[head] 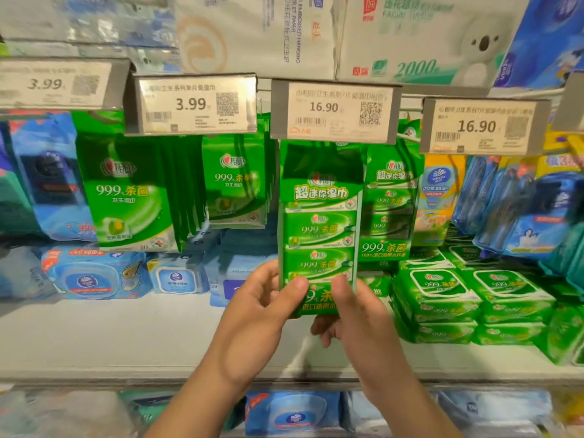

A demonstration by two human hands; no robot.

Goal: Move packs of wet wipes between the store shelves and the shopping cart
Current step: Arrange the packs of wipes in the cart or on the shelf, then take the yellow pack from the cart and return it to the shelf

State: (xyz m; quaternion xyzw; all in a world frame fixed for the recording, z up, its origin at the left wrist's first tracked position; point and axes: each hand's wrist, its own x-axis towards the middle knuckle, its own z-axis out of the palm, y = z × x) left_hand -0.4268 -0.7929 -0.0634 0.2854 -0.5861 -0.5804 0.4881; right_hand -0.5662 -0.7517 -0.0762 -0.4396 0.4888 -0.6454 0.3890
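Item: tall green multipack of wet wipes (319,229), upright, its top just under the 16.90 price tag (331,110). I see my left hand (262,306) closed on its lower left corner, thumb across the front; my right hand (354,314) closed on the lower right, thumb on front, fingers curled behind. Adjacent: identical hanging pack (390,200) to the right; stacked green flat packs (436,298) on the white shelf (126,336).
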